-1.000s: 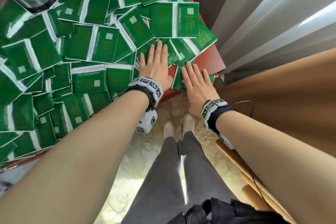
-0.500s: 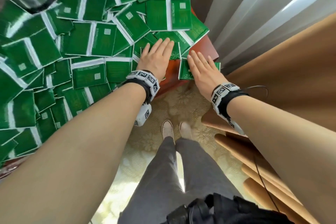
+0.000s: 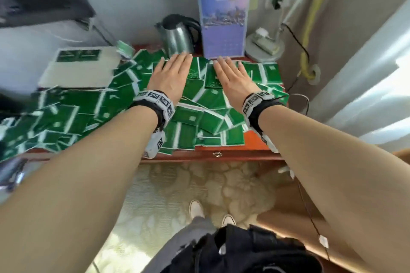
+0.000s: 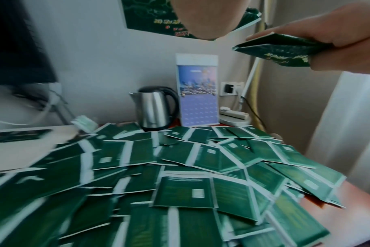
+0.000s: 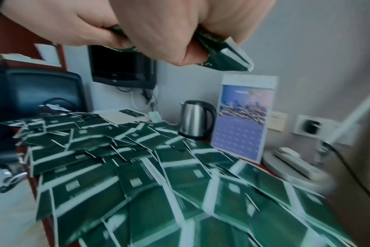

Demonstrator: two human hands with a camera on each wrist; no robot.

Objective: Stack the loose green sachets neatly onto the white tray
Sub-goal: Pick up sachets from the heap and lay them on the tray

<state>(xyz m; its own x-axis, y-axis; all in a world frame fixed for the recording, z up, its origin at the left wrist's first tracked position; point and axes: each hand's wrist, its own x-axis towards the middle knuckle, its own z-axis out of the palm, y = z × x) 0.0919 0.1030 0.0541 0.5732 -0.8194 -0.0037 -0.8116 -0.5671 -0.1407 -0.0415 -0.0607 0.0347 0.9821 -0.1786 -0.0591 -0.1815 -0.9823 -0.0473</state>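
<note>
Loose green sachets [image 3: 190, 117] cover the red table in an overlapping pile. The white tray [image 3: 77, 73] sits at the back left with a pair of sachets [image 3: 77, 55] on its far end. Both hands hover over the back of the pile, backs up. My left hand [image 3: 170, 71] holds a green sachet [image 4: 150, 20] between thumb and fingers. My right hand [image 3: 233, 75] pinches another green sachet [image 5: 222, 56], which also shows in the left wrist view [image 4: 285, 48]. The two held sachets meet between the hands [image 3: 199, 73].
A steel kettle [image 3: 177, 35], a standing calendar [image 3: 224, 20] and a round lamp base [image 3: 264, 47] line the table's back edge. A dark monitor [image 5: 120, 66] hangs on the wall at left. The table's front right corner [image 3: 255, 139] shows bare wood.
Both hands left the table's front right corner, where they lay flat on sachets, and now hover higher over the back of the pile, each holding a sachet. The head view tilted up.
</note>
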